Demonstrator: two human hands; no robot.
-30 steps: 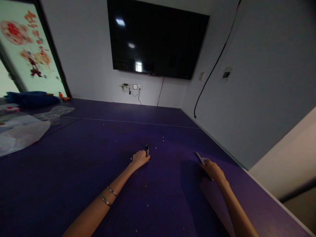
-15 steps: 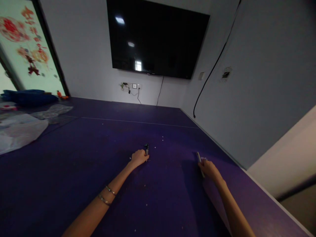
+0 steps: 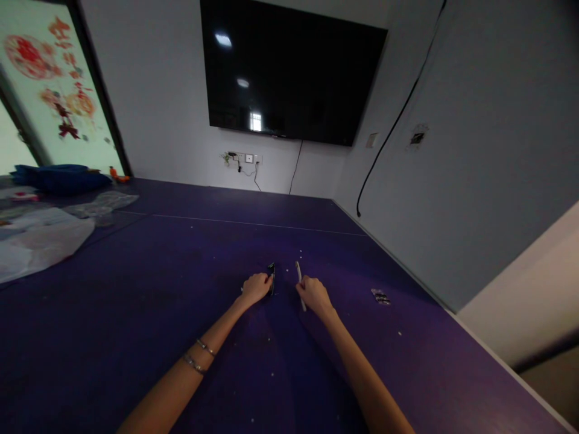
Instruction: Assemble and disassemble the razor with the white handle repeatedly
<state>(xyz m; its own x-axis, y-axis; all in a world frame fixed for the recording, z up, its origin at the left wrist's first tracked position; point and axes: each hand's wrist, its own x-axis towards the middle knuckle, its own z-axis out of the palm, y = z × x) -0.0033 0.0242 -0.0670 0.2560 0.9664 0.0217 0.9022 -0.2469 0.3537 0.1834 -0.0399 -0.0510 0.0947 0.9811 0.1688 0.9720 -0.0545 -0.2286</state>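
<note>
My left hand (image 3: 257, 287) is closed around a small dark object (image 3: 272, 271) with a shiny edge, held upright near the middle of the purple surface (image 3: 217, 337). Its kind cannot be made out. Just to the right, my right hand (image 3: 314, 294) pinches a slim, whitish, pen-like stick (image 3: 299, 272), its top tilted slightly left. A narrow gap separates the two objects. Away to the right of my right hand lies a small clear packet (image 3: 380, 296) with dark items in it.
Tiny white bits dot the surface. A white plastic bag (image 3: 49, 238), a clear wrapper (image 3: 106, 202), a blue cloth-like bundle (image 3: 58, 179) and a small orange object (image 3: 118, 176) lie at the far left. Behind are a wall television (image 3: 294, 72) and a hanging black cable (image 3: 398, 117).
My right hand has moved left with the whitish stick, away from the small packet and close to my left hand. My left hand has stayed nearly in place, still holding the dark object.
</note>
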